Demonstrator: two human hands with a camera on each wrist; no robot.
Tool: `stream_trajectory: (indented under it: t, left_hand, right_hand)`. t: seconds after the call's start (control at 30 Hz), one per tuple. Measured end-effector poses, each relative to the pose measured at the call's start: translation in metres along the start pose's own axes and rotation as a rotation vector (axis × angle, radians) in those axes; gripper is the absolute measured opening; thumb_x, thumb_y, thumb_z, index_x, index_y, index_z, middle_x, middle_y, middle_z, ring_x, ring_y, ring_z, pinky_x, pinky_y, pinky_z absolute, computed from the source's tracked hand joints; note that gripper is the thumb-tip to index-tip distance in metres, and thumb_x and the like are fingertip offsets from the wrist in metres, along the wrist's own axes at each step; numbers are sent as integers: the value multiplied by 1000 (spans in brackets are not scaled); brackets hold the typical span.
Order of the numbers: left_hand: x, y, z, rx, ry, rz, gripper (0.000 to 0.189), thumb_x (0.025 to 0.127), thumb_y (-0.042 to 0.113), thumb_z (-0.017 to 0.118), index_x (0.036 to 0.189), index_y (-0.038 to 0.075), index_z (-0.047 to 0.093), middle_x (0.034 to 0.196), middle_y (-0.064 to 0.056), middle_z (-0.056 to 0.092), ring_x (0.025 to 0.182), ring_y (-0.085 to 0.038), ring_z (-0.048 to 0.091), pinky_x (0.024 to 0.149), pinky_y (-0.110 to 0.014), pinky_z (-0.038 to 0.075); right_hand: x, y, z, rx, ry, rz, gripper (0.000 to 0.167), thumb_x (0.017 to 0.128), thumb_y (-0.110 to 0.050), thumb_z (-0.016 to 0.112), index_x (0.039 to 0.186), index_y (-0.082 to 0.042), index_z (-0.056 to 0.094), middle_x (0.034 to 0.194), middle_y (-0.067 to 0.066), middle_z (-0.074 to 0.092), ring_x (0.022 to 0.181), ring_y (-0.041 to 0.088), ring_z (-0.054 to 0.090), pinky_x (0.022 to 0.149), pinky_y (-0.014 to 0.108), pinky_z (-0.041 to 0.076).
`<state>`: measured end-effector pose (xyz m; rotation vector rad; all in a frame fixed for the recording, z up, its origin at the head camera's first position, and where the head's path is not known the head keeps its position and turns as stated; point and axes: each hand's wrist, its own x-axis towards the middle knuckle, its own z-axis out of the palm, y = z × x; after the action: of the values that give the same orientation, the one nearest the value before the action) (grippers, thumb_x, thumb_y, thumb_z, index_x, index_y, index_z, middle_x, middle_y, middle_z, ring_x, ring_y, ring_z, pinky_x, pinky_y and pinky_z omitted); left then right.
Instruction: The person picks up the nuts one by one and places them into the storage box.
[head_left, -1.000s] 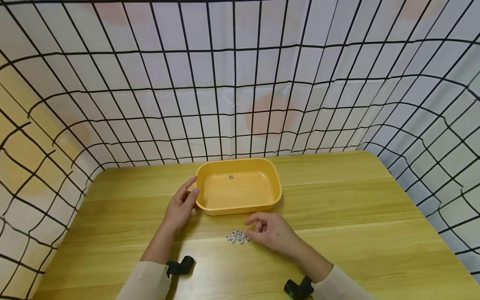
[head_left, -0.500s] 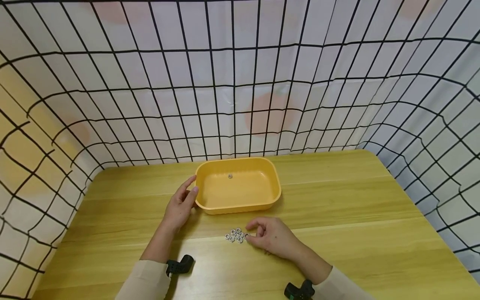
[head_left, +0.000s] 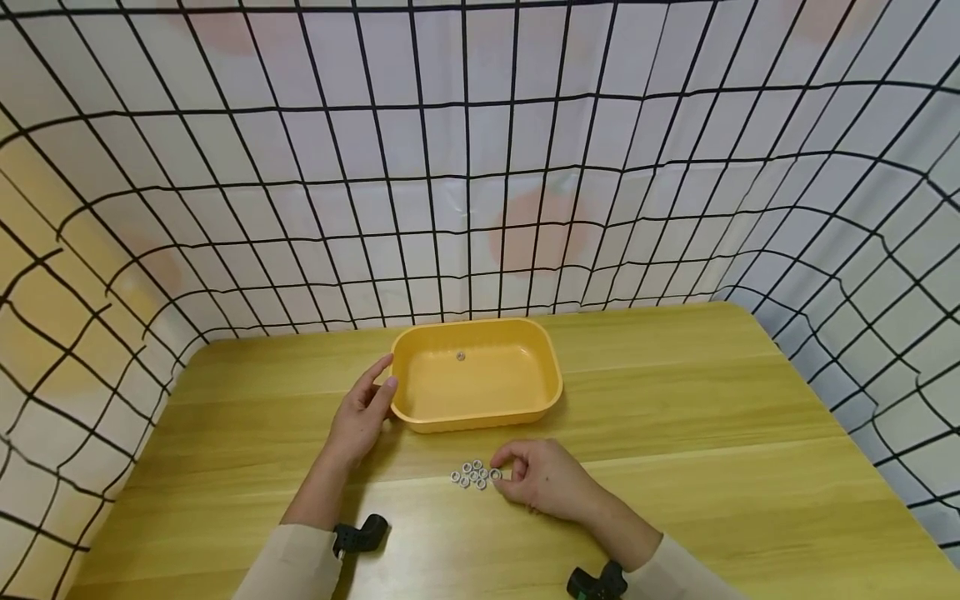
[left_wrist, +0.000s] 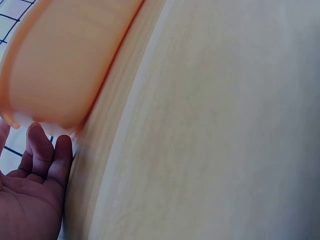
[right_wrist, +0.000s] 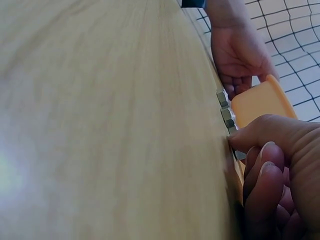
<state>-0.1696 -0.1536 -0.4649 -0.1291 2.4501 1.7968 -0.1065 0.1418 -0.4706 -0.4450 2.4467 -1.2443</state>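
A yellow plastic tray (head_left: 480,419) stands at the back of the table, with one small metal nut (head_left: 461,356) inside. My left hand (head_left: 358,423) rests against the tray's left end, thumb and forefinger at its rim. In the left wrist view, the fingers (left_wrist: 63,150) lie loosely bent beside the tray wall. In front of the tray lies a cluster of several metal nuts (head_left: 473,476). At its right side my right hand (head_left: 551,479) pinches one nut (head_left: 495,475) between thumb and forefinger. In the right wrist view, the thumb (right_wrist: 255,132) partly hides that nut.
A black wire mesh (head_left: 468,175) rises behind and beside the wooden table (head_left: 675,400), with a pale patterned sheet behind it. Black wrist cameras (head_left: 362,533) sit on both wrists.
The right thumb and forefinger have closed around the rightmost nut, which sits slightly farther from the cluster. The left hand and tray have stayed in place.
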Motion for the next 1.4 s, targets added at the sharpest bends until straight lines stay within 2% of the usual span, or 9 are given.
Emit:
stream_trajectory:
  t: [0.23,0.43,0.97,1.17,1.4]
  left_hand:
    - [0,-3,0,5,2,0,50,105,49,51,153,37,45,107,-13,60,92,-21,58,82,-26,51]
    - [0,-2,-1,5,-3,7,50,106,49,51,154,36,45,105,-12,60,92,-20,58,82,-26,51]
    - [-2,1,-1,-18,-6,11,51,106,47,52,155,33,44,109,-15,61,94,-22,59,85,-28,52]
    - [0,-2,0,-7,4,5,51,105,48,52,154,34,45,103,-12,60,89,-19,58,80,-26,50]
    - [-2,-1,0,-16,1,12,51,105,47,52,154,33,45,106,-15,61,90,-19,58,81,-28,50]
  right_hand:
    - [0,1,1,-47,18,-24,11,90,-25,79,97,-18,74,63,-10,57,48,2,48,52,21,43]
    - [-1,1,2,-32,21,-37,12,90,-26,79,96,-16,73,63,-10,58,47,2,49,51,21,44]
    - [-4,3,-1,170,-2,-10,16,90,-24,79,101,-13,73,67,-5,60,47,3,49,44,17,39]
    - [-5,1,-3,141,36,-65,15,89,-21,80,101,-14,74,69,-7,61,51,0,48,47,17,40]
    - [-5,-6,-10,74,92,-116,13,89,-19,80,100,-18,74,71,-6,61,56,1,49,51,17,40]
